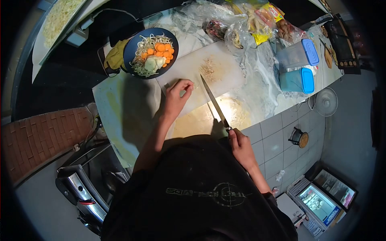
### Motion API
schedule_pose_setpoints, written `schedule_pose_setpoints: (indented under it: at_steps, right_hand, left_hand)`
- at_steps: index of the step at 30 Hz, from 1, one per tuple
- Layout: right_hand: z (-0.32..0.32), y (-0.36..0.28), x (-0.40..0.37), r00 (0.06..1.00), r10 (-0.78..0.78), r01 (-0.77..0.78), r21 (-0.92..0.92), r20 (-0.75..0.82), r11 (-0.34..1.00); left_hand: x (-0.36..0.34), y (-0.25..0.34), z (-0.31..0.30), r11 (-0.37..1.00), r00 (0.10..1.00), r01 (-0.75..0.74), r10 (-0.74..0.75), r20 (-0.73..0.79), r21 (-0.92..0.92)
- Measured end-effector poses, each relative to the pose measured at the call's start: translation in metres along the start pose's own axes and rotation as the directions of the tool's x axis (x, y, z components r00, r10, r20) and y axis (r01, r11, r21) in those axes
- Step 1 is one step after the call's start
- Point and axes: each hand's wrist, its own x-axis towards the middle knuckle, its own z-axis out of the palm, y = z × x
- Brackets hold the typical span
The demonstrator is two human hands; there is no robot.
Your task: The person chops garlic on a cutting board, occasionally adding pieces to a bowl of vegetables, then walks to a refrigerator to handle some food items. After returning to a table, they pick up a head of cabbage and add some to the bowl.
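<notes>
Yellow-and-red packet (275, 13) at the counter's far side: reads "Racik" or close to it, tilted. Black shirt (193, 168): pale lettering across a crosshair emblem (228, 194), word not legible. Blue label (331, 215) on the lit display cabinet (312, 192) and white box (290, 207) marking: print too small.

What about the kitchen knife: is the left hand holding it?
No, the right hand grips the kitchen knife by its handle, and the left hand is apart from it.
</notes>
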Motion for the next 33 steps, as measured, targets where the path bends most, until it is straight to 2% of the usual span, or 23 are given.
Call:
schedule_pose_setpoints:
  at_steps: [2,4,6,14,16,28,33]
  right_hand:
    - [0.000,-0.001,-0.005,1.000,-0.020,0.020,-0.012,-0.013,1.000]
    - [0.001,0.000,-0.008,0.999,-0.046,0.045,-0.022,-0.024,0.999]
    - [0.003,0.001,-0.008,0.999,-0.045,0.042,-0.107,-0.029,0.993]
    - [0.009,-0.006,-0.010,0.996,-0.085,0.078,-0.193,-0.029,0.978]
    - [0.010,-0.008,-0.010,0.996,-0.083,0.076,-0.197,-0.027,0.977]
    - [0.009,-0.014,-0.009,0.999,-0.048,0.050,-0.203,0.014,0.978]
    - [0.014,-0.005,-0.007,0.994,-0.104,0.095,-0.193,-0.034,0.976]
  left_hand:
    - [-0.008,0.005,0.004,0.999,1.000,-0.010,0.010,-0.007,0.031]
    - [-0.011,0.005,0.004,0.984,0.999,-0.043,0.043,0.003,0.174]
    - [-0.011,0.001,0.002,0.981,0.998,-0.055,0.056,0.001,0.185]
    - [-0.013,0.000,0.005,0.972,0.991,-0.114,0.125,-0.039,0.206]
    - [-0.016,-0.004,0.004,0.915,0.975,-0.189,0.217,-0.041,0.357]
    - [-0.021,-0.006,0.005,0.887,0.971,-0.177,0.227,-0.069,0.426]
    - [-0.022,-0.008,0.005,0.883,0.972,-0.181,0.227,-0.058,0.433]
